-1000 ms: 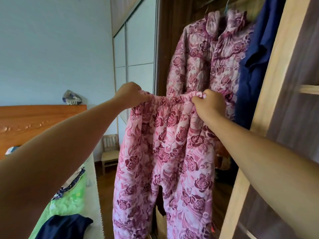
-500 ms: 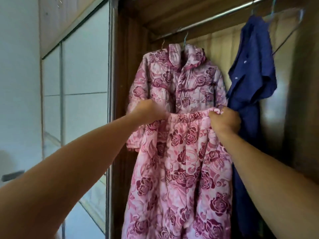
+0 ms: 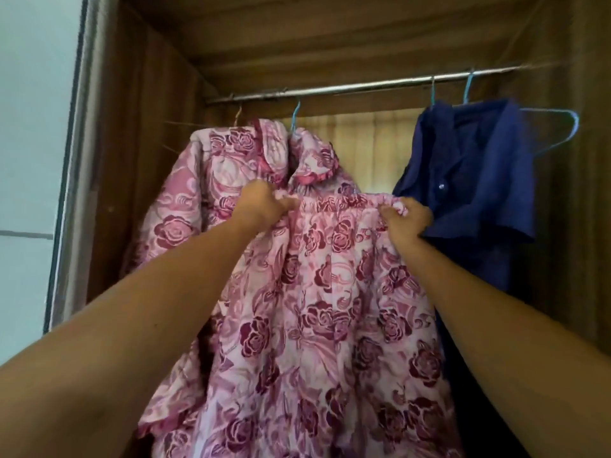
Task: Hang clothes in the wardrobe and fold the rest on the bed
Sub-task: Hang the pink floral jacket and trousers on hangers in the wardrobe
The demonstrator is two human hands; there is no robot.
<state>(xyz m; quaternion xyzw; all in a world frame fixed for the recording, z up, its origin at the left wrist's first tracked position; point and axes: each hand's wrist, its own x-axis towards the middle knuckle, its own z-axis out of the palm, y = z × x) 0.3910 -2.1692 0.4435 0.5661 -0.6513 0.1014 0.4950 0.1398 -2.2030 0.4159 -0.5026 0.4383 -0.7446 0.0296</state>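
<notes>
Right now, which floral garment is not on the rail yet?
The floral trousers in front: left hand and right hand grip their waistband. The floral jacket behind already hangs from the rail.

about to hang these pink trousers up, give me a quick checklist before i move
1. Grip: left hand and right hand both hold the waistband of the pink trousers: ok.
2. Waistband stretched level between the hands: ok.
3. Spare hanger: the blue hanger right of the navy shirt looks bare: ok.
4. A hand free to take that hanger: not ok, both are busy.
5. Room on the rail between the pink jacket and the navy shirt: ok.
6. Trouser hems clear of the floor: cannot tell, out of frame.
</notes>
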